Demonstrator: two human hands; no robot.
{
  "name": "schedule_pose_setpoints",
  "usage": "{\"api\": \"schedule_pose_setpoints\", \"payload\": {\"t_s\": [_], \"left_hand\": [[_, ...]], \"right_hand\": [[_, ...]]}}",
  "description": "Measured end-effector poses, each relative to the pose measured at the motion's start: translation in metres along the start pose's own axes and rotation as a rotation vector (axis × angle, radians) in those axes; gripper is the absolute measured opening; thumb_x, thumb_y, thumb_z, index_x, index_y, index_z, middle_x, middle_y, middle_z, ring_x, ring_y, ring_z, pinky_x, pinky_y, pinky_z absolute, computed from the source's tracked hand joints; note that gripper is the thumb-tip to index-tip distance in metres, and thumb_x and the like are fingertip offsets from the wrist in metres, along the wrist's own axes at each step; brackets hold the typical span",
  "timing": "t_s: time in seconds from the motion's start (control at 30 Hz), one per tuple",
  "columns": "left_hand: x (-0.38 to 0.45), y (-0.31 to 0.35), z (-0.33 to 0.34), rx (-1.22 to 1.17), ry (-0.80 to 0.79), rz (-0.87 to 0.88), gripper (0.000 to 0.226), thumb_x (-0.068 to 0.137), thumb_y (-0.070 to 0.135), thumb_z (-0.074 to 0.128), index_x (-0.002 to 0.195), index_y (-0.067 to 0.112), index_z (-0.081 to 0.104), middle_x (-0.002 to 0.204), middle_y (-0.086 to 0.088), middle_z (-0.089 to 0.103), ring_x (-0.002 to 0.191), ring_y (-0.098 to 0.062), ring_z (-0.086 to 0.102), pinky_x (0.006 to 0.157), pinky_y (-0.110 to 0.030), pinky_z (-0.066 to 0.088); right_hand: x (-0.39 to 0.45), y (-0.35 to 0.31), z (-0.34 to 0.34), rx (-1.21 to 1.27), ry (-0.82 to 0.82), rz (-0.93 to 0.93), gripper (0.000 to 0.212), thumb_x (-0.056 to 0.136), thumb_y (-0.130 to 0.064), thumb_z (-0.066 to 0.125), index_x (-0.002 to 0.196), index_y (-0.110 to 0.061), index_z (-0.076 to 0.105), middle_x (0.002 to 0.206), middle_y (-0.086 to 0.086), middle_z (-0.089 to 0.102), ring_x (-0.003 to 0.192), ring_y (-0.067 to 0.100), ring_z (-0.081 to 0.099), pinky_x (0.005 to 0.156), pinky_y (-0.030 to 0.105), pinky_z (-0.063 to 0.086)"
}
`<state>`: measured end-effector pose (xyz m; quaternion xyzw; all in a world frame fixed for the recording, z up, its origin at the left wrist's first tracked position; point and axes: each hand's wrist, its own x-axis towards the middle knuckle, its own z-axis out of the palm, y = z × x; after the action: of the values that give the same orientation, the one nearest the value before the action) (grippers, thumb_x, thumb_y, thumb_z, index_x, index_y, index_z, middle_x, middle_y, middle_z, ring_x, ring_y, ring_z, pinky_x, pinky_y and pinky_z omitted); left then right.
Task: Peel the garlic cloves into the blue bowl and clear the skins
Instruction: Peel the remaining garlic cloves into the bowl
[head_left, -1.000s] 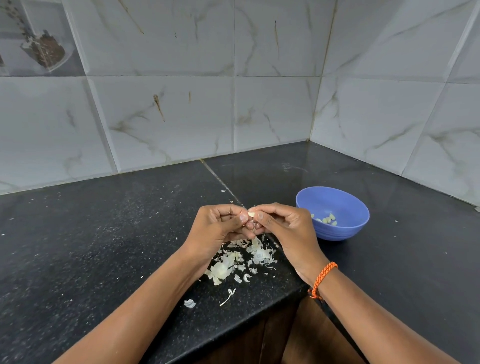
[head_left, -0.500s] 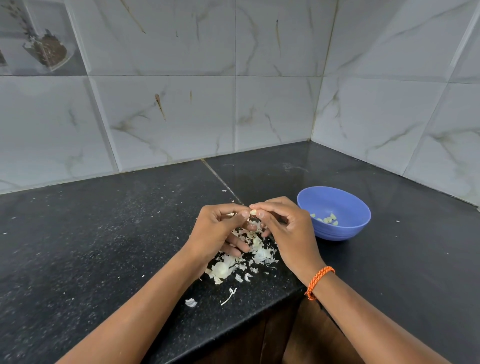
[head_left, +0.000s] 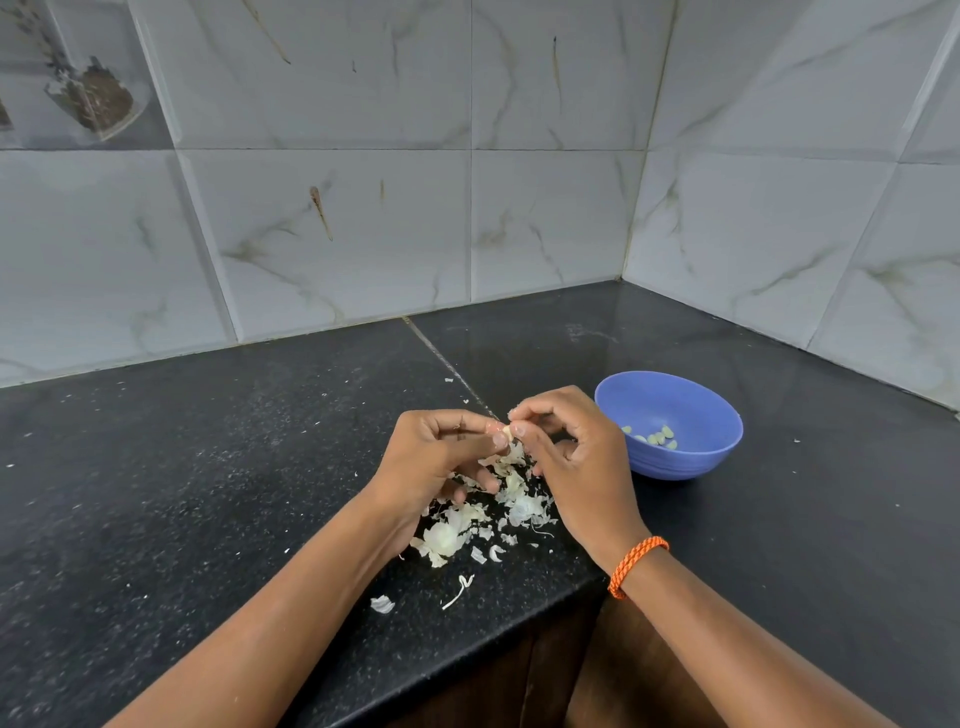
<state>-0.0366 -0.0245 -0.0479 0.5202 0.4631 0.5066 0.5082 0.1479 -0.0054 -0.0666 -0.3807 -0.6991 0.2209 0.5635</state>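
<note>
While your left hand and right hand pinch one garlic clove above the skins, near the black counter edge, open counter lies left; bowl just right.

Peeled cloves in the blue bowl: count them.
About 6 peeled cloves, clustered on the floor of the blue bowl toward its near-left side. They overlap, and the right hand may hide more.

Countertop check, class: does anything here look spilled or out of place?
Yes. Garlic skins lie scattered on the black counter beneath both hands, with stray bits near its front edge. The blue bowl sits upright, holding only peeled cloves.
</note>
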Motion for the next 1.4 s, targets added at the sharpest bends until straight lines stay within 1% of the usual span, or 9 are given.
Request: {"api": "schedule_pose_setpoints", "payload": {"t_s": [0.1,0.23,0.33,0.43,0.57,0.8,0.97,1.13,1.4], "left_hand": [[-0.001,0.001,0.0,0.045,-0.009,0.023,0.016,0.09,0.018,0.085,0.099,0.004,0.085,0.097,-0.015,0.082,0.06,-0.022,0.072,0.043,-0.024,0.038],[0.001,-0.001,-0.001,0.035,0.006,0.015,0.017,0.091,0.019,0.084,0.098,0.003,0.083,0.096,-0.015,0.082,0.059,-0.021,0.069,0.043,-0.023,0.034],[0.003,-0.002,-0.002,-0.012,0.041,0.003,0.014,0.092,0.02,0.084,0.096,0.007,0.083,0.094,-0.015,0.08,0.058,-0.018,0.065,0.044,-0.022,0.031],[0.004,-0.003,-0.004,-0.064,0.041,-0.016,0.008,0.092,0.019,0.082,0.095,0.011,0.082,0.091,-0.014,0.078,0.059,-0.017,0.063,0.045,-0.02,0.031],[0.005,-0.005,-0.004,-0.078,-0.014,-0.049,0.013,0.091,0.023,0.083,0.098,0.011,0.083,0.097,-0.016,0.075,0.061,-0.017,0.059,0.047,-0.022,0.028],[0.005,-0.005,-0.005,-0.017,0.005,0.014,0.019,0.09,0.026,0.084,0.096,0.009,0.086,0.105,-0.024,0.078,0.057,-0.018,0.064,0.043,-0.022,0.031],[0.005,-0.007,-0.003,-0.01,0.037,0.053,0.015,0.091,0.022,0.083,0.093,0.007,0.086,0.099,-0.026,0.079,0.058,-0.018,0.068,0.043,-0.022,0.035],[0.004,-0.008,0.0,-0.026,0.072,0.061,0.013,0.091,0.018,0.084,0.091,0.005,0.086,0.089,-0.018,0.08,0.058,-0.019,0.067,0.043,-0.022,0.039],[0.003,-0.009,0.0,-0.034,0.087,0.069,0.01,0.088,0.016,0.087,0.09,0.006,0.086,0.092,-0.027,0.078,0.061,-0.022,0.068,0.044,-0.024,0.044]], "right_hand": [[0.0,-0.002,0.001,-0.077,-0.055,-0.046,0.012,0.104,-0.012,0.067,0.1,-0.021,0.074,0.104,-0.011,0.064,0.096,0.021,0.067,0.065,0.044,0.058],[0.0,-0.004,0.003,-0.132,-0.066,-0.09,0.018,0.107,-0.009,0.061,0.102,-0.019,0.076,0.105,-0.009,0.064,0.1,0.017,0.066,0.075,0.02,0.048],[-0.002,-0.004,0.001,-0.124,-0.088,-0.104,0.022,0.109,-0.013,0.059,0.119,-0.018,0.078,0.111,-0.006,0.061,0.104,0.018,0.064,0.077,0.02,0.049],[-0.004,-0.003,0.001,-0.182,-0.085,-0.126,0.028,0.102,-0.015,0.071,0.129,-0.02,0.077,0.114,-0.007,0.062,0.108,0.015,0.064,0.079,0.024,0.054],[-0.002,-0.004,0.001,-0.209,-0.014,-0.19,0.027,0.097,-0.005,0.075,0.122,-0.016,0.081,0.107,-0.006,0.067,0.101,0.013,0.066,0.08,0.024,0.056],[-0.002,-0.004,0.0,-0.16,-0.015,-0.13,0.026,0.095,-0.003,0.076,0.115,-0.019,0.083,0.103,-0.01,0.07,0.1,0.014,0.069,0.081,0.028,0.059],[-0.002,-0.007,0.001,-0.175,0.032,-0.127,0.026,0.092,-0.004,0.081,0.112,-0.02,0.084,0.1,-0.011,0.073,0.096,0.011,0.07,0.075,0.024,0.059],[-0.002,-0.012,0.002,-0.21,0.08,-0.096,0.018,0.088,-0.009,0.086,0.101,-0.02,0.087,0.094,-0.012,0.074,0.09,0.009,0.071,0.072,0.018,0.056],[-0.001,-0.015,0.002,-0.245,0.047,-0.107,0.013,0.089,-0.007,0.084,0.091,-0.019,0.083,0.091,-0.012,0.069,0.08,0.013,0.067,0.06,0.018,0.051]]}}
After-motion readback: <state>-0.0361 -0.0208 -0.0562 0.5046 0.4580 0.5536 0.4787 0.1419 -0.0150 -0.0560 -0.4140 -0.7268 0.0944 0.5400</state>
